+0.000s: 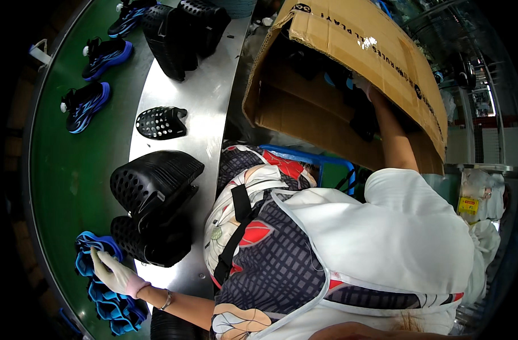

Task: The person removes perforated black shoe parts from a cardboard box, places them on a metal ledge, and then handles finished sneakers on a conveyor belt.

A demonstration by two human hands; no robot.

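Note:
My left hand (pixel 114 275), in a white glove, is at the lower left with its fingers stretched out. It touches or hovers beside a blue and black shoe (pixel 98 243) at the end of a row of several blue shoes (pixel 116 311). My right arm reaches into a large open cardboard box (pixel 349 34) at the upper right. Only part of my right hand (pixel 361 85) shows inside, by dark things with some blue; its fingers are hidden. Stacks of black perforated toe-shaped plastic shells (pixel 151 181) stand between my body and the shoes.
A metal ledge (pixel 205 136) runs along a green belt (pixel 49 187). One single black shell (pixel 160 123) lies on the ledge, with more stacks (pixel 174 39) farther up. Several black and blue shoes (pixel 89 107) sit on the belt's far part. A blue frame (pixel 327 156) is by the box.

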